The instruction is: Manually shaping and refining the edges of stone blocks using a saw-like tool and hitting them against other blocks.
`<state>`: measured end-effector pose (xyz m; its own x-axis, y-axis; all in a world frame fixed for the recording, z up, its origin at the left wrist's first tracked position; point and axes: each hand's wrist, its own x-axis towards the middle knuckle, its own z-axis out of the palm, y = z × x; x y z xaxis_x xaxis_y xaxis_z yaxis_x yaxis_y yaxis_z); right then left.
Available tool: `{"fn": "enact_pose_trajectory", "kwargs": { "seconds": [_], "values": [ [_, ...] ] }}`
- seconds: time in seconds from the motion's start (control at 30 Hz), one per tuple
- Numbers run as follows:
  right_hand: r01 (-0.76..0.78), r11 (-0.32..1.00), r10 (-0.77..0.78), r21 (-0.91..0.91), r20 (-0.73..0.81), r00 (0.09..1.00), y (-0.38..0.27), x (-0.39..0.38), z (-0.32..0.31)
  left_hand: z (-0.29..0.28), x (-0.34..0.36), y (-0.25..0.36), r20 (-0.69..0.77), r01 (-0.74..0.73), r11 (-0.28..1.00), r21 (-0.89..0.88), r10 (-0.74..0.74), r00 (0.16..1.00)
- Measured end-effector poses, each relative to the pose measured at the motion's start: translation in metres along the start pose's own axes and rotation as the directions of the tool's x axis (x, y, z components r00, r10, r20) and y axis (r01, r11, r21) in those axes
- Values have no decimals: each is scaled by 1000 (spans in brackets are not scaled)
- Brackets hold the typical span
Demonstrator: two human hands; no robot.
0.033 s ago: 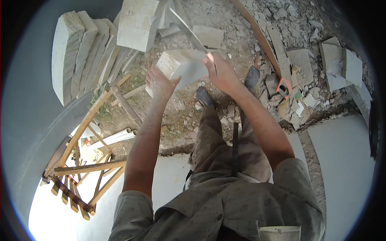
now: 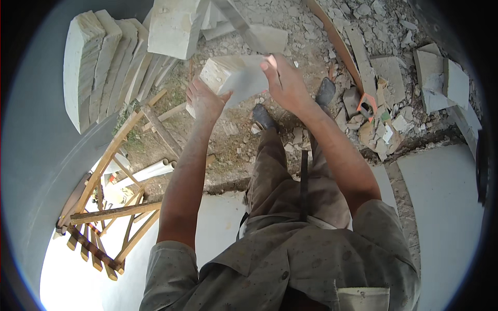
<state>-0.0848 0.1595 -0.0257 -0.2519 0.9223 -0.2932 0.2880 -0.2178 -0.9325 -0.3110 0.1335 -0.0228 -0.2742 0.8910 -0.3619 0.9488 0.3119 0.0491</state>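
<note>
A pale whitish block (image 2: 220, 72) with a rough, layered edge is in front of me, above the ground near my feet. Around its left end my left hand (image 2: 206, 101) is closed, fingers on the side and thumb on the near face. In my right hand (image 2: 284, 83) is the end of a long flat metal blade (image 2: 239, 25), its grip mostly hidden by my fingers. The blade slants up and left past the block's far side, smeared by motion. Whether it touches the block I cannot tell.
Several pale slabs (image 2: 85, 67) lean at the left, beside a larger block (image 2: 174, 26). A wooden frame (image 2: 114, 212) and white pipes (image 2: 142, 173) stand lower left. Rubble (image 2: 306, 31), broken slabs (image 2: 430, 78) and an orange-handled handsaw (image 2: 367, 105) lie to the right.
My right hand and the blade have shifted slightly farther away from me, and the blade is now more blurred. My left hand stays on the block. The whole view has moved a little.
</note>
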Motion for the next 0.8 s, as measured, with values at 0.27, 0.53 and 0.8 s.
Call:
{"fn": "enact_pose_trajectory", "kwargs": {
  "seconds": [0.27,0.53,0.8],
  "values": [
    [101,995,-100,26,-28,995,3,24,5,3,-16,0,4,9,1000,22,-9,1000],
    [-171,978,188,-116,157,970,27,5,13,0,-24,7,-2,19,1000,-4,-19,1000],
    [-29,993,65,-114,335,940,78,-22,18,5,-39,9,-3,6,1000,-24,-6,1000]
  ]
}}
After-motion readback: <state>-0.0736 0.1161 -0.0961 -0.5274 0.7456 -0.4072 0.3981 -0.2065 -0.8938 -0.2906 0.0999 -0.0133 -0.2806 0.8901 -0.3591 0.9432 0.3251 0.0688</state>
